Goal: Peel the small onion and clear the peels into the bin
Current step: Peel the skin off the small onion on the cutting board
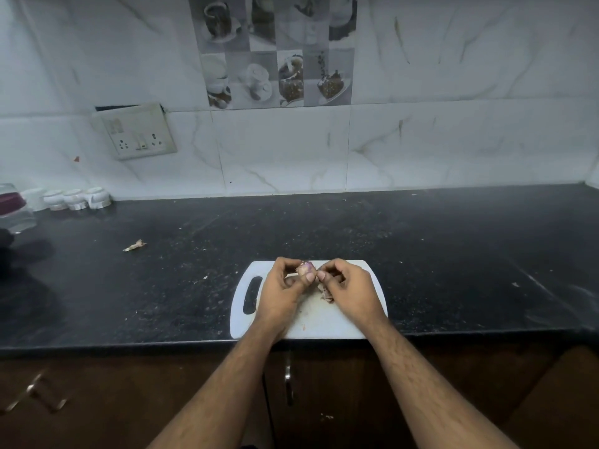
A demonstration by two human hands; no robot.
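Your hands hold the onion over the white plastic cutting board point(343, 322).
Your left hand point(281, 292) grips the small purple-and-tan onion point(306, 268), partly skinned; your right hand point(349, 289) pinches its skin at 3 o'clock. Loose papery peels point(326, 293) lie beneath.

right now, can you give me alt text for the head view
Two hands hold a small onion above a white cutting board on a black counter: left hand grips it, right hand pinches at its skin. Peels lie on the board; one scrap lies far left.
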